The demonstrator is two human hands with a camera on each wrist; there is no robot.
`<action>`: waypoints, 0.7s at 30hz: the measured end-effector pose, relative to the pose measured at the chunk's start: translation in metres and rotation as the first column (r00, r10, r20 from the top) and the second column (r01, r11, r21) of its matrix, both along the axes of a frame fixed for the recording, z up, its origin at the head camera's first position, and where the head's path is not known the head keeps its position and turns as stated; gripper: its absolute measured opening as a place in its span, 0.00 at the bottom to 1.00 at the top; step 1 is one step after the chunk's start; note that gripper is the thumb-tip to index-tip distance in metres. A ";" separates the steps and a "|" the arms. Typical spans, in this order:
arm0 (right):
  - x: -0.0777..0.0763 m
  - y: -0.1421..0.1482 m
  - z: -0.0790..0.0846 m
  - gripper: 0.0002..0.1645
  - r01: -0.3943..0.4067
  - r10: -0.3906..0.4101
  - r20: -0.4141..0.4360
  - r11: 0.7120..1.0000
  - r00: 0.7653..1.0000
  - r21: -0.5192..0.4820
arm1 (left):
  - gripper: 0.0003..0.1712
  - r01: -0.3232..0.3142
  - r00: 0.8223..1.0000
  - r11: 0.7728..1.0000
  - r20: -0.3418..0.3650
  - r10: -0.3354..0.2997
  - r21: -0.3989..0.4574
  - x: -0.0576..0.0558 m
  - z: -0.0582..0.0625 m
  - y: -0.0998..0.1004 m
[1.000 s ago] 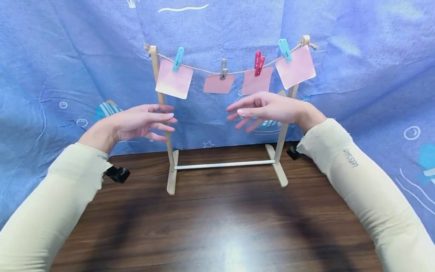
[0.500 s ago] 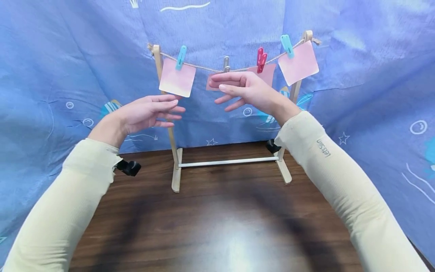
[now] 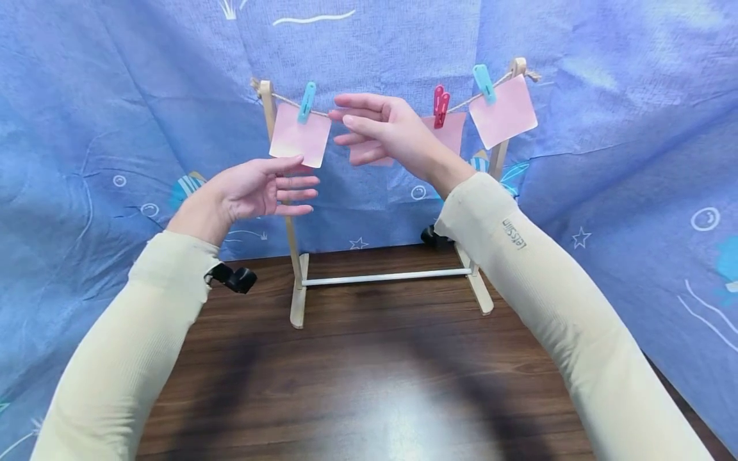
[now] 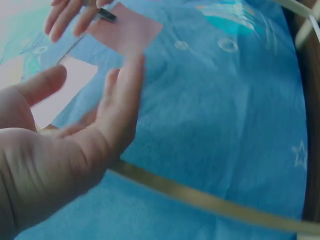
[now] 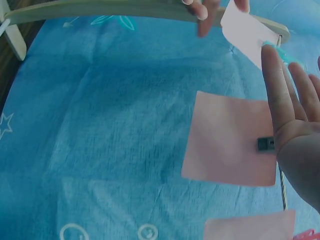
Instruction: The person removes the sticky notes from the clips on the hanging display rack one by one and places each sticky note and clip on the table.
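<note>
My left hand [image 3: 248, 192], fingers spread and holding nothing, is just below the leftmost pink paper square [image 3: 300, 134]. Its thumb overlaps the square's lower edge in the head view; whether they touch I cannot tell. A light blue clothespin [image 3: 307, 102] fastens that square to the string [image 3: 285, 99]. My right hand [image 3: 398, 131] reaches in front of the string, loosely extended, its fingertips right of that clothespin. Behind it hangs a second pink square [image 5: 227, 140] with a grey clothespin [image 5: 265, 144], which this hand hides in the head view.
Farther right hang a pink square [image 3: 452, 131] under red clothespins [image 3: 441, 107] and another square [image 3: 503, 112] under a blue clothespin [image 3: 484, 83]. A wooden stand [image 3: 294, 250] with a white crossbar [image 3: 386, 277] bears the string, on a dark wooden table [image 3: 369, 358] before a blue cloth.
My right hand has moved left and up, from below the red-pinned square to in front of the grey-pinned one. My left hand has shifted slightly right and up, turning its palm more into view.
</note>
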State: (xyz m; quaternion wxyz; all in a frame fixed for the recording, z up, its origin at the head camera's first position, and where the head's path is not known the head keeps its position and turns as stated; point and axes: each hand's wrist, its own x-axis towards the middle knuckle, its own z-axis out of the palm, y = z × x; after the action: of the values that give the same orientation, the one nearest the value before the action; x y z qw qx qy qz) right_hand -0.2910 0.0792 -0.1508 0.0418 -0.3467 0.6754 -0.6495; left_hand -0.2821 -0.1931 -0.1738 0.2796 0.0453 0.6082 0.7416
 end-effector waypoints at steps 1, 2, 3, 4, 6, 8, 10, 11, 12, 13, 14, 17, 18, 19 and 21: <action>0.000 -0.002 0.001 0.29 0.004 -0.003 0.005 1.000 1.000 -0.010 | 0.37 -0.004 1.000 1.000 0.028 0.004 0.022 0.000 0.000 0.001; -0.001 -0.004 0.003 0.29 0.008 -0.008 0.010 1.000 1.000 -0.018 | 0.39 -0.008 0.999 0.999 0.045 0.006 0.037 -0.001 0.000 0.003; -0.001 -0.006 0.004 0.30 0.013 -0.013 0.012 1.000 1.000 -0.020 | 0.39 -0.013 0.998 0.999 0.056 0.010 0.047 -0.001 0.000 0.005; -0.002 -0.008 0.005 0.31 0.017 -0.017 0.012 1.000 1.000 -0.019 | 0.39 -0.016 0.998 0.998 0.061 0.012 0.060 -0.001 0.000 0.006; -0.003 -0.012 0.008 0.32 0.021 -0.021 0.029 1.000 0.999 -0.018 | 0.35 -0.031 0.998 0.997 0.051 0.027 0.078 0.000 -0.002 0.010; -0.003 -0.016 0.011 0.33 0.025 -0.025 0.049 1.000 0.998 -0.010 | 0.30 -0.067 0.997 0.993 0.041 0.063 0.100 0.000 -0.003 0.014; -0.003 -0.020 0.014 0.34 0.030 -0.030 0.086 1.000 0.996 -0.004 | 0.27 -0.085 0.996 0.991 0.011 0.085 0.103 0.001 -0.004 0.016; -0.003 -0.021 0.015 0.35 0.033 -0.033 0.103 0.999 0.994 0.000 | 0.27 -0.094 0.995 0.991 -0.009 0.096 0.099 0.001 -0.004 0.017; -0.003 -0.023 0.016 0.36 0.035 -0.036 0.121 0.999 0.992 0.008 | 0.27 -0.103 0.994 0.990 -0.027 0.106 0.095 0.001 -0.004 0.017; -0.003 -0.024 0.017 0.38 0.033 -0.035 0.141 0.999 0.989 0.012 | 0.27 -0.108 0.993 0.990 -0.046 0.112 0.088 0.001 -0.004 0.017; -0.003 -0.025 0.018 0.39 0.029 -0.031 0.162 0.999 0.986 0.012 | 0.28 -0.111 0.991 0.990 -0.064 0.116 0.082 0.001 -0.004 0.017; -0.004 -0.030 0.020 0.45 0.014 -0.013 0.225 1.000 0.974 -0.005 | 0.27 -0.127 0.986 0.989 -0.096 0.134 0.072 0.000 -0.004 0.014; -0.005 -0.032 0.020 0.46 0.009 -0.005 0.248 1.000 0.969 -0.015 | 0.27 -0.130 0.986 0.989 -0.099 0.136 0.072 0.001 -0.004 0.013; -0.005 -0.034 0.020 0.47 0.004 0.004 0.269 1.000 0.963 -0.029 | 0.27 -0.130 0.985 0.989 -0.100 0.137 0.072 0.001 -0.004 0.012; -0.006 -0.037 0.020 0.47 0.003 0.010 0.299 0.999 0.954 -0.043 | 0.27 -0.129 0.986 0.989 -0.101 0.136 0.072 0.001 -0.005 0.011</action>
State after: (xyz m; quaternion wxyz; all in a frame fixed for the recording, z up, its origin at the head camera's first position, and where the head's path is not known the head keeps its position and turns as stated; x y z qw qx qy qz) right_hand -0.2974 0.0424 -0.1307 0.1374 -0.2463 0.6465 -0.7089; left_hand -0.2813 -0.1818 -0.1786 0.1953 0.0529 0.5991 0.7747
